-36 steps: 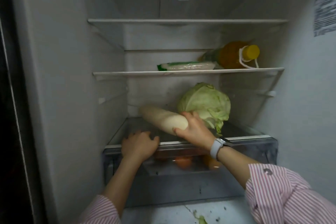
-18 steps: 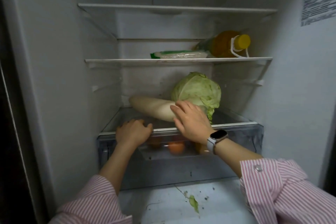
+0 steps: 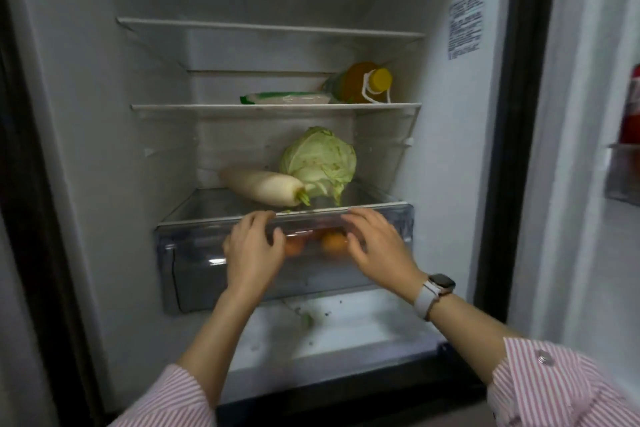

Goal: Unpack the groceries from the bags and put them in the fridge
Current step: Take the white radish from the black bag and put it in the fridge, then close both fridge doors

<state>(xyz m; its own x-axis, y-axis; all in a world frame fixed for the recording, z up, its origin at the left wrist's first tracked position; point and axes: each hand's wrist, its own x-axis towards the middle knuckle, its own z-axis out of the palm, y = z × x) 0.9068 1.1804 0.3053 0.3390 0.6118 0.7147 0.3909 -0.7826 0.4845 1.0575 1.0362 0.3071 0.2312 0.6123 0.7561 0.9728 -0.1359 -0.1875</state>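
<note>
A white radish [image 3: 260,188] lies on the glass shelf [image 3: 207,208] above the crisper drawer [image 3: 194,274], its leafy end toward a green cabbage [image 3: 320,159] just to its right. Orange fruits [image 3: 333,242] show through the drawer's clear front. My left hand [image 3: 253,250] and my right hand [image 3: 379,246] hover in front of the drawer's top edge, fingers spread, holding nothing. A white watch sits on my right wrist.
On the middle shelf [image 3: 273,107] lie a flat green-and-white packet [image 3: 285,99] and an oil bottle [image 3: 360,83] with a yellow cap. The top shelf [image 3: 270,28] holds nothing. Leaf scraps [image 3: 306,317] lie on the fridge floor. The door bin [image 3: 623,170] is at right.
My right hand has let go of the radish, which now rests on the shelf. Both hands have drawn back to the front of the drawer, and the view has pulled away from the fridge.
</note>
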